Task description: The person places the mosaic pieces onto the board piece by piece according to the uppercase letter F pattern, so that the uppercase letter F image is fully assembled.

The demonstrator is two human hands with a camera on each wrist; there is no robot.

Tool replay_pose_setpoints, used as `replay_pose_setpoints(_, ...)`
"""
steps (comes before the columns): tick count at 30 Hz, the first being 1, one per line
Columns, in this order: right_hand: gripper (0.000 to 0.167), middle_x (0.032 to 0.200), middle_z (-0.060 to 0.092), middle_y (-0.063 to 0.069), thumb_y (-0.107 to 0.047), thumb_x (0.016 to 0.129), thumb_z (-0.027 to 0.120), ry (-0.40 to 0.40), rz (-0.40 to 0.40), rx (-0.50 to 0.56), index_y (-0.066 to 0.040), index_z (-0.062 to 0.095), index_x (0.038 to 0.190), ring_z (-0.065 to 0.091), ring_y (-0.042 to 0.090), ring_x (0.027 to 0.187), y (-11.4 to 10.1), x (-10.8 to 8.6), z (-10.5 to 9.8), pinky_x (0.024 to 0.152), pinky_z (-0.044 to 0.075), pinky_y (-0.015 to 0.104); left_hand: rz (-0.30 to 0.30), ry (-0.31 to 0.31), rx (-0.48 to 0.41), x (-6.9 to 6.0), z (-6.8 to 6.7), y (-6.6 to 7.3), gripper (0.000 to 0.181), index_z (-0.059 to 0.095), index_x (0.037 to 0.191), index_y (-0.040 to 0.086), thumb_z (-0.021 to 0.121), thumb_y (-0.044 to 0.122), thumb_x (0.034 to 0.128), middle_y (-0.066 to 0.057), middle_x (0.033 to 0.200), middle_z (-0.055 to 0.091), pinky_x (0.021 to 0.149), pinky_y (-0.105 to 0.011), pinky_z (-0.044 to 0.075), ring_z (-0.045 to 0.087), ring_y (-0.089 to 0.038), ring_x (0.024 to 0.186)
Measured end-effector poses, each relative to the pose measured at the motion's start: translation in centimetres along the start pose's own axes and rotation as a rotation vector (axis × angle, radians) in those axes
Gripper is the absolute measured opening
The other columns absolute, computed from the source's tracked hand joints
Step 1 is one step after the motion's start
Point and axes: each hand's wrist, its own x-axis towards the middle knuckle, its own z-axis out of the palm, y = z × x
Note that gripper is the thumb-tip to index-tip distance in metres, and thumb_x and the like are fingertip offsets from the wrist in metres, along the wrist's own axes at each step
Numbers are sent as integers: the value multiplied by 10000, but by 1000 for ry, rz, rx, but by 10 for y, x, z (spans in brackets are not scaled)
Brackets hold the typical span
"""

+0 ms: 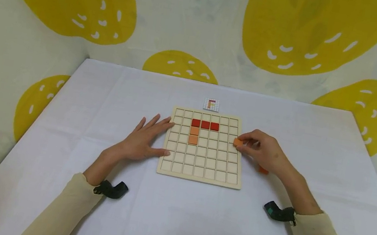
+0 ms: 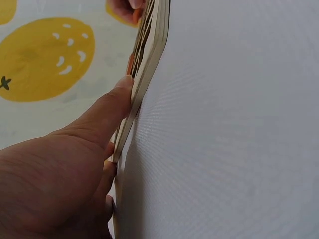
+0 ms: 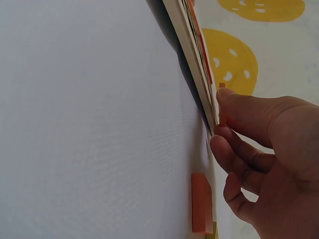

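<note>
A pale wooden grid board (image 1: 197, 178) lies on the white table. Three red tiles (image 1: 205, 124) sit side by side in one row, with two orange tiles (image 1: 193, 139) in the column below the leftmost. At the board's left edge the left hand (image 1: 142, 139) rests with fingers spread; its thumb (image 2: 122, 89) touches the rim in the left wrist view. Between thumb and fingers the right hand (image 1: 266, 148) pinches an orange tile (image 1: 238, 142), also seen edge-on (image 3: 223, 107), over the board's right edge.
A small pattern card (image 1: 211, 104) lies behind the board. Orange pieces (image 1: 263, 170) lie on the table partly under the right forearm; the right wrist view shows an orange block (image 3: 201, 203) with something yellow beside it. A patterned cloth wall stands behind.
</note>
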Motion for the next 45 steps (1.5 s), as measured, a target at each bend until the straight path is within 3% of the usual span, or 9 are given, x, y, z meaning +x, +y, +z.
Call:
replay_pose_setpoints(8,283,1033,674,40,-201,927,805,10,-53,22,-107,767,1191,588,200,952,-6,6,6,806,473,257,0,-1,9,-1,0,-1,918,267,1666,244,749,507,930,15,1771,171,1309,-631,-42,17,-303,1663)
replay_pose_setpoints(15,302,1088,671,15,-271,940,794,-18,-29,67,-142,759,1211,573,186,999,-16,8,12,800,442,242,4,-5,23,-1,1,-1,937,254,1670,240,749,519,925,12,1772,163,1309,-632,-43,12,-301,1664)
replay_pose_setpoints(21,299,1081,670,18,-240,929,807,-14,-31,87,-143,758,1207,577,187,998,-23,10,14,770,452,223,15,-8,27,0,0,0,975,242,1674,230,765,529,907,9,1773,158,1306,-637,-44,11,-306,1663)
replay_pose_setpoints(45,291,1049,678,19,-231,914,820,-32,-98,92,-116,770,1177,608,180,981,-44,21,31,859,509,313,2,-1,27,-2,0,3,966,267,1666,219,768,531,901,-1,1770,174,1309,-630,-50,26,-314,1662)
